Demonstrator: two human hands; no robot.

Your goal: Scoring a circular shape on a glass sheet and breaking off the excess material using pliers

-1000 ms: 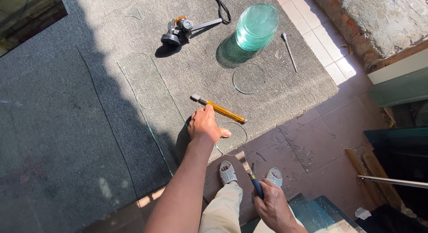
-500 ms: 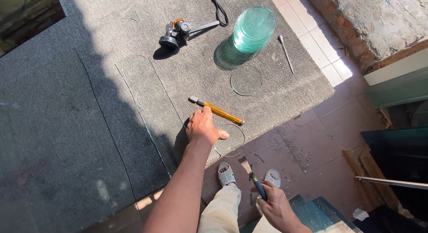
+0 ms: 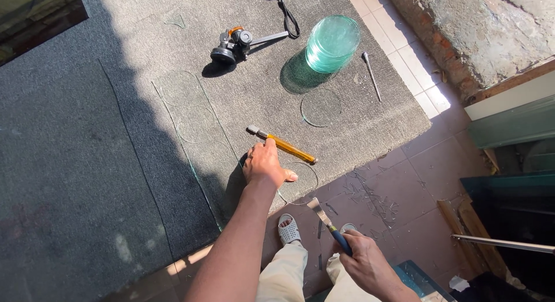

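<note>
— Covering most of the frame is what?
— Grey carpeted worktable with a clear glass sheet scored in circles; a stack of round green glass discs sits at upper centre.
— And the hands?
— Left hand presses flat, fingers spread, on the glass at centre — just below a yellow-handled glass cutter. Right hand, lower right, is closed round blue-handled pliers.

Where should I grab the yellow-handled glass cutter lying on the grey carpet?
Probably the middle of the yellow handle of the glass cutter, from above. It lies flat and diagonal, metal head up-left, beside the left hand, so pinch across its long sides.
</note>
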